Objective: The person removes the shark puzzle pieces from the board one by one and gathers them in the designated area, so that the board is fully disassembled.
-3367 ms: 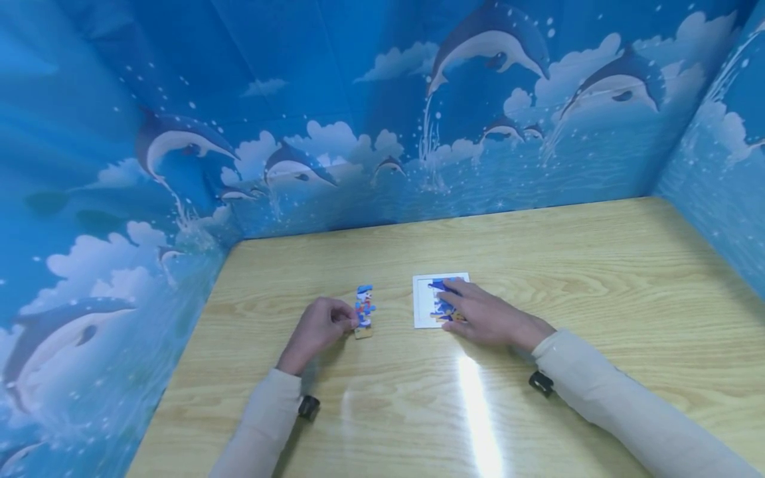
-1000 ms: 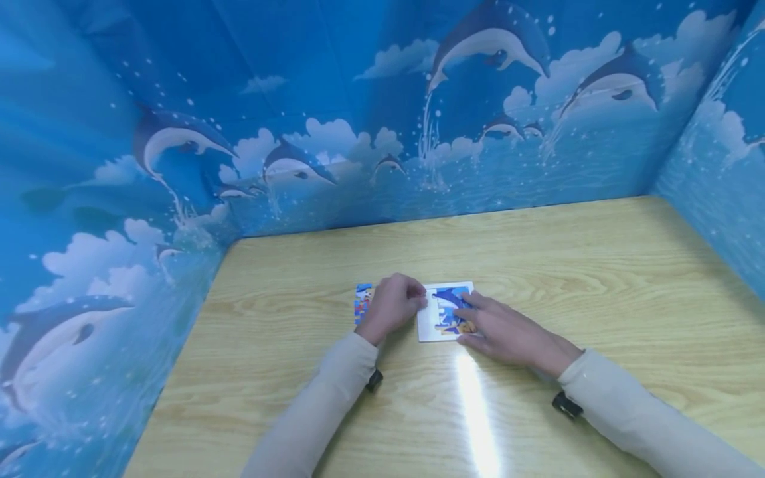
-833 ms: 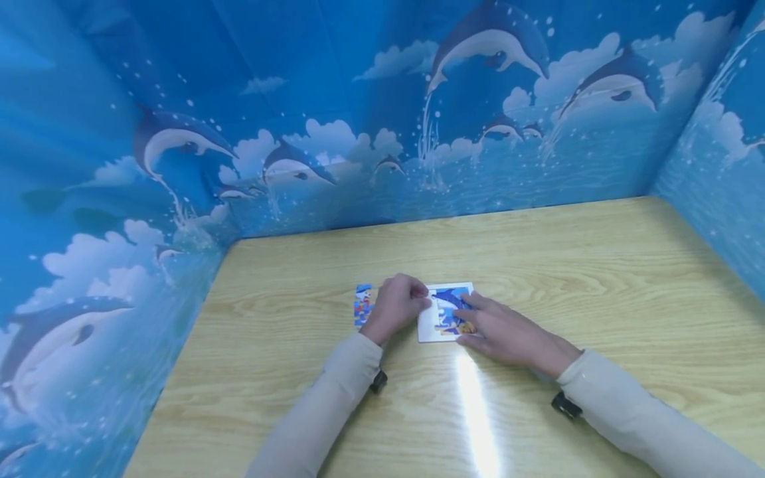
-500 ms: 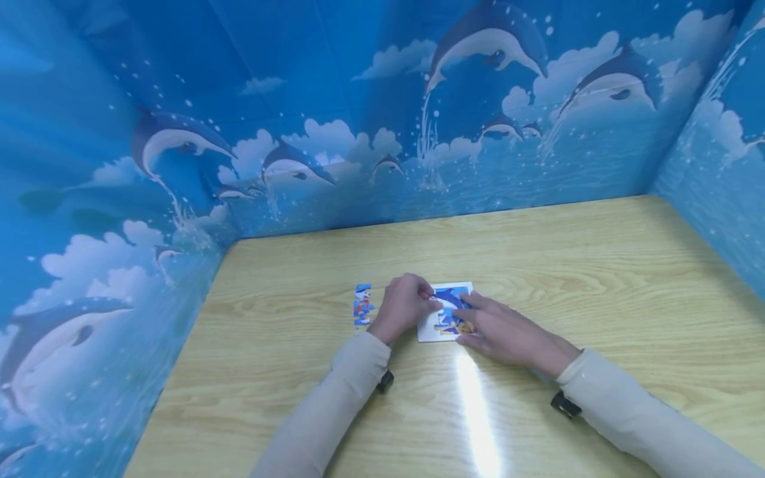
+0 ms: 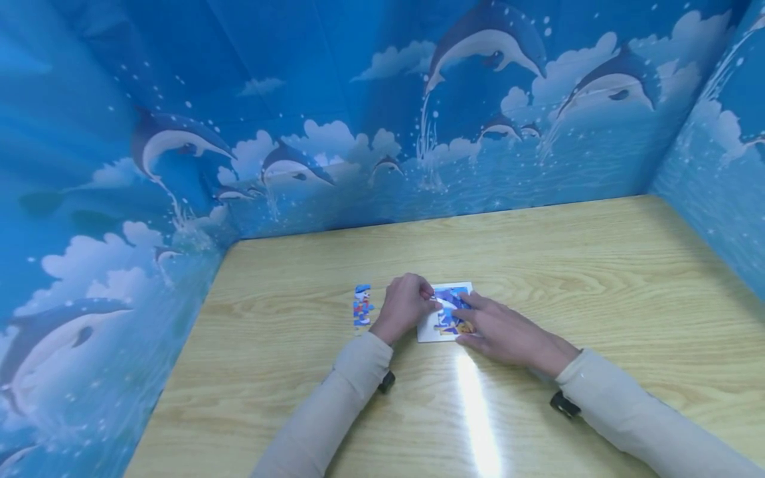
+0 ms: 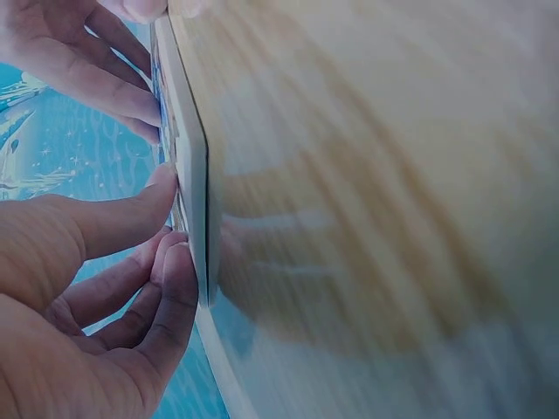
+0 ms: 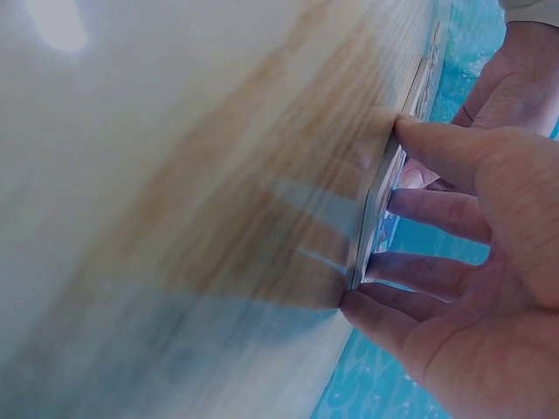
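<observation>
"In the head view, which hand is the narrow, multicoloured strip of flat puzzle pieces point(image 5: 362, 307) lying nearer to?"

"The left hand point(image 5: 403, 305). The strip is lying just to its left on the pale wood-grain table point(image 5: 287, 279), its long axis running away from the person, roughly in line with the left side of the square white puzzle frame point(image 5: 427, 329)."

"And over the frame?"

"The left hand is holding thumb and forefinger close together at the left of the blue-and-white dolphin picture point(image 5: 449, 293), while the right hand point(image 5: 502, 328) is resting on the right side."

"In the left wrist view, is it pinching a piece?"

"I can't tell. The thumb is touching the frame's face, the fingers are curling beside its edge, and no piece is showing clearly between them."

"The right wrist view?"

"Those fingers are spreading nearly straight, tips touching the frame, not wrapping around anything. So the frame is lying between the hands, the strip on the left hand's outer side."
</observation>
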A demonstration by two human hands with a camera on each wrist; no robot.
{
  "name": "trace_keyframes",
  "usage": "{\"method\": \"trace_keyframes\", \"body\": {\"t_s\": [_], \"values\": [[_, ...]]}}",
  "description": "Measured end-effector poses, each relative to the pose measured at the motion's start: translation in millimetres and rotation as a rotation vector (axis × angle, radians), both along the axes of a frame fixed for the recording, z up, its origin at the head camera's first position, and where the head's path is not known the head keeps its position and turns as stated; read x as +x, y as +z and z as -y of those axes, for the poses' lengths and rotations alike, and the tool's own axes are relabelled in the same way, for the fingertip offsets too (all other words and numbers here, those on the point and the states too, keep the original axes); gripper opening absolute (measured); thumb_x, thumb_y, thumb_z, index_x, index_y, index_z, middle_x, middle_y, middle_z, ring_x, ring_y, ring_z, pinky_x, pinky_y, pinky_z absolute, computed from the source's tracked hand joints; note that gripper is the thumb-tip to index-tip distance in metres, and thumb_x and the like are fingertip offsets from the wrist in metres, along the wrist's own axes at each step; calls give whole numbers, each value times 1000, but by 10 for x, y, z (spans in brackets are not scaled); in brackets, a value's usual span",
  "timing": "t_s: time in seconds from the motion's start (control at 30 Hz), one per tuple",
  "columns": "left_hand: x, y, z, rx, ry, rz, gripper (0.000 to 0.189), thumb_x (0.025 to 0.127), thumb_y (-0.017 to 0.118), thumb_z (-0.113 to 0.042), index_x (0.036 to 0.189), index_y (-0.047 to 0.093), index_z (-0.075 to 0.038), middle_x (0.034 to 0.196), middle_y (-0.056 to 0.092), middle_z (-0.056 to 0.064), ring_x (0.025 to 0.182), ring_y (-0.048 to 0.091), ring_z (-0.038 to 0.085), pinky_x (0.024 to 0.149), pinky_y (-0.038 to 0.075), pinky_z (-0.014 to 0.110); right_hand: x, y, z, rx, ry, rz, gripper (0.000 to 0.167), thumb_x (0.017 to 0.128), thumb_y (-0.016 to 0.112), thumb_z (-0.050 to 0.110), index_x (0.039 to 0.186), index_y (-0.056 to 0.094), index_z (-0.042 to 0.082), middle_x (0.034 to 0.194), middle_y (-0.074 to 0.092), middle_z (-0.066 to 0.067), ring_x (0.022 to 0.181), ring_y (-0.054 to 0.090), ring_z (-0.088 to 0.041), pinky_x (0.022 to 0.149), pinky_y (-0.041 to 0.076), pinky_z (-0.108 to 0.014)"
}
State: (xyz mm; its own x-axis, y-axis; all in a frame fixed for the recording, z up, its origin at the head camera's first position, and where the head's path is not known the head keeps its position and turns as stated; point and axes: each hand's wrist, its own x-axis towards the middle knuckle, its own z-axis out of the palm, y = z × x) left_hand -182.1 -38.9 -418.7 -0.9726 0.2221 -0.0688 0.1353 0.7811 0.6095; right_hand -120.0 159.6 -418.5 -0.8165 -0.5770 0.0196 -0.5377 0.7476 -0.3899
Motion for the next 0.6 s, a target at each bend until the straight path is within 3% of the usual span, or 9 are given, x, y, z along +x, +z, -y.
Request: {"method": "trace_keyframes", "body": {"t_s": [0.33,0.6], "values": [[-1,10,12,66,27,5,6,86,80,-12,90,76,-10,83,72,-2,75,63,12,75,54,28,-2,8,3,3,-8,13,51,94,73,25,134,60,-4,150,37,-37,133,43,-54,104,41,-62],[0,13,48,112,45,9,4,88,77,-7,90,76,-10,80,70,-3,72,61,13,68,51,27,-6,0,6,3,-8,15,52,94,73,25,134,60,-4,149,38,-37,133,43,-54,105,41,-61]]}}
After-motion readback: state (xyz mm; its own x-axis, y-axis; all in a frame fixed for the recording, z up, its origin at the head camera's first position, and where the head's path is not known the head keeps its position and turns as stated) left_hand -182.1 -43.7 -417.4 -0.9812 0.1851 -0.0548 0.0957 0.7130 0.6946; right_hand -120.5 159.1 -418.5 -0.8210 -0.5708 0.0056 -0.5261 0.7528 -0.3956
